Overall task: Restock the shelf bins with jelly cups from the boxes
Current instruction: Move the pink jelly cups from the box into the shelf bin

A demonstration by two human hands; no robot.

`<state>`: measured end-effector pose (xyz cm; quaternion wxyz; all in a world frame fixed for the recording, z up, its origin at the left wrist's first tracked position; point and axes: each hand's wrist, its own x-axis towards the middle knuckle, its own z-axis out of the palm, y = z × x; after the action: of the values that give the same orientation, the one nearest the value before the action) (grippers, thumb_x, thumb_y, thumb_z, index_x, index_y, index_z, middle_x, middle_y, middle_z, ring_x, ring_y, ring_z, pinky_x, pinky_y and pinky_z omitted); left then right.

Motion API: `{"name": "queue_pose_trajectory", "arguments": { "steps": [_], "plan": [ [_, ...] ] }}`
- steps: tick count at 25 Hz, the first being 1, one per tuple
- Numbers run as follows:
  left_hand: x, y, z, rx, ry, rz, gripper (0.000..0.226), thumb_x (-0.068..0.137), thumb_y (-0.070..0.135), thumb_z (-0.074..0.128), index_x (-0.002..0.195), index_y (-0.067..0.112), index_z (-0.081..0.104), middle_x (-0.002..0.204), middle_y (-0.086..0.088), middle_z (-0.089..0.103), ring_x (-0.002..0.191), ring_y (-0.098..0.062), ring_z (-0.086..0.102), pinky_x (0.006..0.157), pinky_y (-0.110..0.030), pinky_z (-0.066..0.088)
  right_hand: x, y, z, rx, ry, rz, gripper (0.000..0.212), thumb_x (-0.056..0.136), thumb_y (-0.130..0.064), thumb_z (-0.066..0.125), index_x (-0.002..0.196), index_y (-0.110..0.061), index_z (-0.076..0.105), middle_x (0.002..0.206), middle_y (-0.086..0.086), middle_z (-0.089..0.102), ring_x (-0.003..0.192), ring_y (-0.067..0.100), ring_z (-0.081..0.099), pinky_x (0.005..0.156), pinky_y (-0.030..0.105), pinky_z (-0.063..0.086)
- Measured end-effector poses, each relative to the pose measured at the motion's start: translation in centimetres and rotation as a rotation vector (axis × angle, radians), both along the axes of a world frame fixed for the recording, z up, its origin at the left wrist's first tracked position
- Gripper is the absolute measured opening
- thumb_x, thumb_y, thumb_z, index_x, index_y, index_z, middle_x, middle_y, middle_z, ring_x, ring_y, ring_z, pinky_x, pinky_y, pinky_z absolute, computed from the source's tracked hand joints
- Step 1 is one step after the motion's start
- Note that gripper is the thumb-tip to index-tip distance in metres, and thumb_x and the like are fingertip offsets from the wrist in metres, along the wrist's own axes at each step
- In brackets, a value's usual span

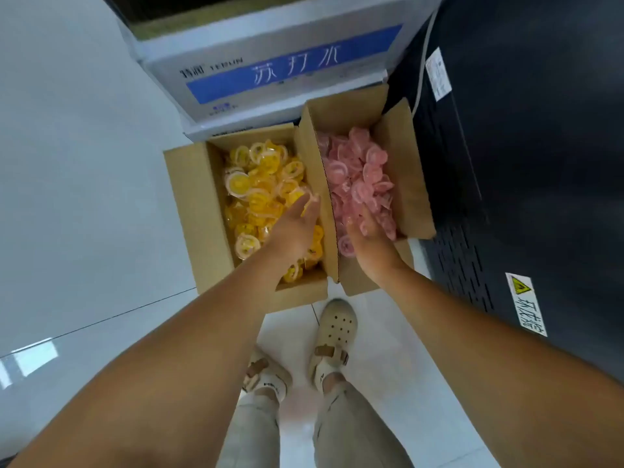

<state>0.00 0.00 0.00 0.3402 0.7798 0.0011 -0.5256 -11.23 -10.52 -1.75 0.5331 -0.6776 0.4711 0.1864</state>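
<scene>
Two open cardboard boxes stand side by side on the floor. The left box [189,197] holds several yellow jelly cups [256,184]. The right box [405,170] holds several pink jelly cups [358,163]. My left hand [295,228] reaches into the left box with its fingers stretched out, the tips touching the yellow cups near the shared wall. My right hand [369,238] is down in the right box. Its fingertips are buried among the pink cups, so the grip is hidden.
A white and blue carton [270,72] sits on the floor behind the boxes. A tall black cabinet [526,163] with a warning sticker stands close on the right. My feet in beige shoes [334,342] are on the pale tiles just in front of the boxes.
</scene>
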Motion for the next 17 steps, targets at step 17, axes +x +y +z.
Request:
{"name": "queue_pose_trajectory", "arguments": {
  "steps": [17],
  "plan": [
    [3.5,-5.4,-6.4,-0.093,0.152,0.277,0.079,0.092,0.053,0.062,0.156,0.042,0.016,0.155,0.002,0.039,0.121,-0.022,0.056,0.076,-0.040,0.062,0.7,-2.2,-8.3,0.560,0.079,-0.246,0.101,0.045,-0.090,0.064,0.136,-0.051,0.043,0.144,-0.014,0.045,0.131,0.019,0.044,0.107,0.048,0.034]
  ]
}}
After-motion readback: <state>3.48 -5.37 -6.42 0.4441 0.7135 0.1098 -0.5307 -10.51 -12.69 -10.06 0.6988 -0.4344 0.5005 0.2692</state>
